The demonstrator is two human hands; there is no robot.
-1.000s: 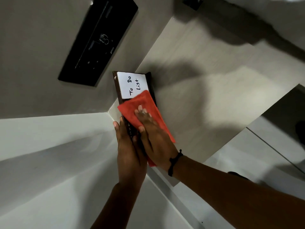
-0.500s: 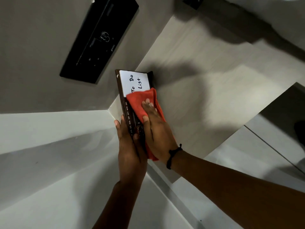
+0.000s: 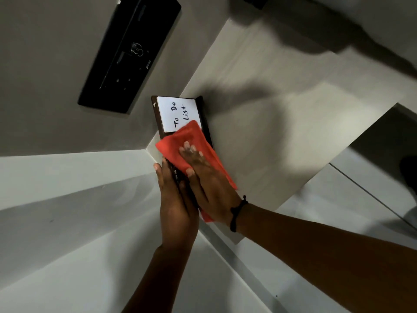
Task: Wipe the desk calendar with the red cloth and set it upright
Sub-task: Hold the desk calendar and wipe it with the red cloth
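Nearest the camera, the left hand [image 3: 174, 199] grips the near end of the desk calendar [image 3: 178, 116], fingers curled along its dark edge where small month letters show. Just beside it, the right hand [image 3: 207, 184] presses flat, fingers spread, on the red cloth [image 3: 191, 143], which covers the calendar's middle and near part. A black bracelet [image 3: 237, 213] circles that wrist. The calendar is held over the corner of the pale tabletop [image 3: 282, 132], its long axis running away from the person, face up toward the camera. Its far end shows a white card reading "To Do List". Beyond, a black panel [image 3: 128, 53] sits on the grey wall.
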